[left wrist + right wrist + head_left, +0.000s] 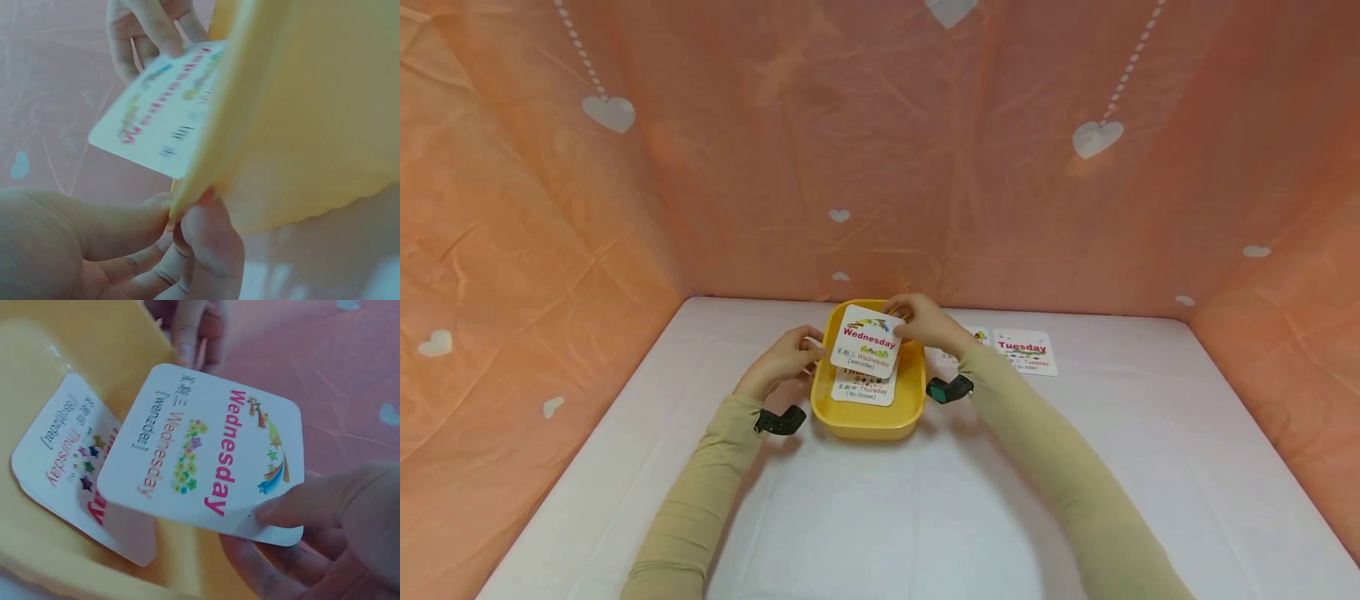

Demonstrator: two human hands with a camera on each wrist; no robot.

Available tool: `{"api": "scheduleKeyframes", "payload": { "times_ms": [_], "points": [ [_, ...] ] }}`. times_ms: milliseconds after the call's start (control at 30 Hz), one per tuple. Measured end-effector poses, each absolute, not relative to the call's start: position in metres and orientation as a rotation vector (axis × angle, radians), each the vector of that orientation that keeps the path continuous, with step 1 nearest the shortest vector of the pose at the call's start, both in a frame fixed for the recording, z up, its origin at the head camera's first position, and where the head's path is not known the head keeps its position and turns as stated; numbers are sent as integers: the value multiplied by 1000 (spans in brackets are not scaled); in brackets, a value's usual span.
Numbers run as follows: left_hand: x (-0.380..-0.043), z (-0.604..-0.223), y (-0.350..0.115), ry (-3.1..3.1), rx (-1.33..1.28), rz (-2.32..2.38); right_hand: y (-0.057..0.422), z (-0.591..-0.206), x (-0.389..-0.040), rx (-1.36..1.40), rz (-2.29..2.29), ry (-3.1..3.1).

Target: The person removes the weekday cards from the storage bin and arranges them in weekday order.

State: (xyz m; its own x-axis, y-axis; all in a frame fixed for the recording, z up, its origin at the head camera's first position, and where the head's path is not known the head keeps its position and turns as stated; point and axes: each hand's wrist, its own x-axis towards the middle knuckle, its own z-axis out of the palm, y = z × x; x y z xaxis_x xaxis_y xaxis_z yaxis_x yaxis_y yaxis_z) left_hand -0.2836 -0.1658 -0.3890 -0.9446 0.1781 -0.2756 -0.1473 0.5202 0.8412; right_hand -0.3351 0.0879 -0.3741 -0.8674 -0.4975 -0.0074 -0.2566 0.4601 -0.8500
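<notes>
A yellow plastic bin (868, 421) stands on the white table. My left hand (786, 360) pinches its left rim between thumb and fingers, seen close up in the left wrist view. Over the bin, my right hand (928, 323) holds the Wednesday card (867, 342) by its right edge, thumb on the printed face (244, 459). The card is white with rounded corners, pink lettering and coloured stars. Beneath it a Thursday card (863, 392) lies inside the bin, on top of a small stack in the right wrist view, partly hidden by the Wednesday card.
Right of the bin, the Tuesday card (1025, 352) lies face up on the table (880, 517). Beside it is another card (946, 358), mostly hidden behind my right hand and sleeve. A peach curtain (955, 167) with white hearts rises behind the table and along both sides.
</notes>
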Motion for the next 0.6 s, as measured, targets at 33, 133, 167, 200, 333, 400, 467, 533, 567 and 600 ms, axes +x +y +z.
{"api": "scheduleKeyframes", "payload": {
  "times_ms": [33, 133, 167, 200, 333, 400, 467, 533, 567, 600],
  "points": [
    [-284, -390, -166, 2438, 21, 1394, 90, -373, -334, -648, -1407, 2435],
    [-285, -392, -166, 2435, 17, 1397, 98, -369, -334, -658, -1497, 2394],
    [-285, -392, -166, 2435, 11, 1399, 100, -368, -333, -663, -1520, 2377],
    [-285, -392, -166, 2435, 9, 1401, 103, -367, -333, -658, -1533, 2372],
    [-284, -392, -167, 2437, 6, 1402, 117, -358, -331, -613, -1613, 2333],
    [-283, -392, -167, 2437, 11, 1405, 125, -354, -330, -585, -1662, 2313],
    [-283, -392, -167, 2442, 17, 1406, 134, -350, -328, -561, -1695, 2309],
    [-284, -392, -167, 2444, 22, 1406, 144, -349, -328, -533, -1718, 2309],
    [-284, -392, -167, 2446, 25, 1406, 150, -348, -328, -517, -1724, 2312],
    [-284, -392, -166, 2447, 27, 1405, 156, -349, -328, -500, -1737, 2310]
  ]
}}
